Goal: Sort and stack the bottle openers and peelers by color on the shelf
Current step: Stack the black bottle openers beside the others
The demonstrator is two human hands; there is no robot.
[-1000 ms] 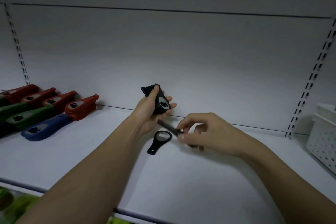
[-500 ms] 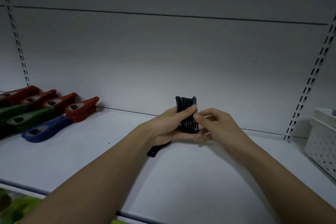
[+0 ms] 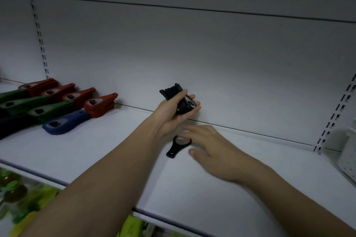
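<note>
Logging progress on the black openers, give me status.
Left hand grips black stack. Right hand open, fingers over loose black opener on shelf. Nothing in the way.

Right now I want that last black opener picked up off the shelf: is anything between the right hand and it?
Nothing visible blocks it. The right hand hovers open just right of the loose opener, its fingertips over the ring end. The left hand holds the black stack above and behind it, out of the way.
</note>
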